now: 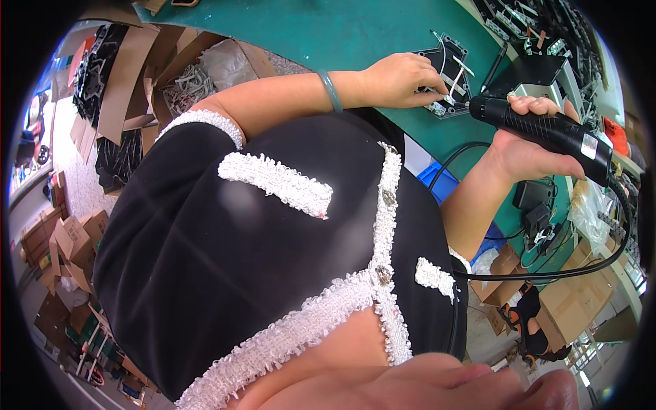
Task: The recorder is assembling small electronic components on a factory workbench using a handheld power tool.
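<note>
In my right hand [533, 140] is a black corded electric screwdriver [547, 131], with my fingers wrapped round its body. Its nose points left, close to a flat black part [461, 85] with silvery metal pieces along its edges, lying on the green bench. A white strip and a thin white cable [444, 51] lie across this part. My left hand [404, 80] rests at the part's near left edge. Its fingers are curled together by a small white piece [449, 100]; what they pinch is hidden.
The green bench top [328, 31] stretches behind my hands. Black and silver parts [533, 20] crowd its far right side. The screwdriver's black cable [588, 272] loops down at the right. Cardboard boxes [577, 294] stand at the right, with an open carton [184, 51] at the left.
</note>
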A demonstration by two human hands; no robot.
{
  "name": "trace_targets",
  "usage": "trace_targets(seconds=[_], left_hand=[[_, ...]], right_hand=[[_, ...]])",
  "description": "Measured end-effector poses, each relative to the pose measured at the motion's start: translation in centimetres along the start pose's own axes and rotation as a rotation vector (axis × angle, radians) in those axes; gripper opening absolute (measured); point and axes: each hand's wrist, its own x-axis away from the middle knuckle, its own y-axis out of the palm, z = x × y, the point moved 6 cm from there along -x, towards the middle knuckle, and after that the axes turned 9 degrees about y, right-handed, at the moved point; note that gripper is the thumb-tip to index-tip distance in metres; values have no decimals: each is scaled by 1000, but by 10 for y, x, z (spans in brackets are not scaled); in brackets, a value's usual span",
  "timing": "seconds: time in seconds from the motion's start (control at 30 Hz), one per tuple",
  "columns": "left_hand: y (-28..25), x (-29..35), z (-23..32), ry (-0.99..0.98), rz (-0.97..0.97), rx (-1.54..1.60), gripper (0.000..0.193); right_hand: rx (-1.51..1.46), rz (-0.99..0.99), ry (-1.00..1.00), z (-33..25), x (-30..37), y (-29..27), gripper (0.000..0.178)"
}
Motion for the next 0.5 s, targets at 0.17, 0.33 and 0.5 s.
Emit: trace_targets(seconds=[0.17,0.33,0.5], left_hand=[[-1,0,0,4,18,19,11],[0,1,-1,2,22,23,11],[0,1,-1,7,24,14,11]], right_hand=[[46,15,3,1,1,2,99],[19,25,1,3,-1,-1,99],[-55,68,40,2,-1,-6,99]])
